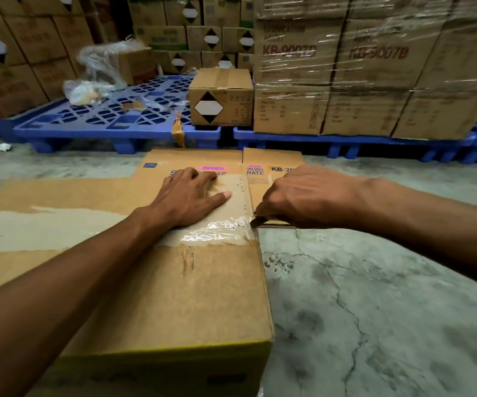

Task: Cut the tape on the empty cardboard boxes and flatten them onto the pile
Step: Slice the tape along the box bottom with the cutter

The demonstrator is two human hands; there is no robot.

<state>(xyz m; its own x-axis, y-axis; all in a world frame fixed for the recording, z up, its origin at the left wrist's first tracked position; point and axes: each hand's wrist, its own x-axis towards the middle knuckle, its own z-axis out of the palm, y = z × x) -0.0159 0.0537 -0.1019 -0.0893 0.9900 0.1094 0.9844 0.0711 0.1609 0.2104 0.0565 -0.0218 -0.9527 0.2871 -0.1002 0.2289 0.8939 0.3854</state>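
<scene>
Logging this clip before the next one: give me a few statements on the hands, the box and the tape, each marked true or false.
1. The left hand lies flat on the box. True.
2. The right hand is empty. False: it grips a knife at the box's right edge.
3. The knife tip meets the tape at the box's edge. True.
4. The box stands on the blue pallet. False: it is on the concrete floor, in front of the pallet.
5. Flattened cardboard lies beyond the box. True.
</scene>
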